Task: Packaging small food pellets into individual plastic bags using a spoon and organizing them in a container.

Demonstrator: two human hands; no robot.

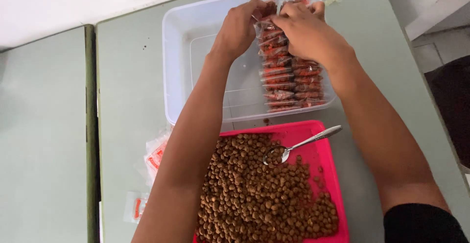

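Clear bin on the desk held rows of packets; your left hand and right hand both pinched one packet at the far end, seating it. Next, I judge, you needed the spoon and pellets on the pink tray.

I think I am in a small home packing spot, not a factory. I work at a plain grey-green table against a bare white wall, with a household plastic tub, a pink tray and an ordinary spoon.
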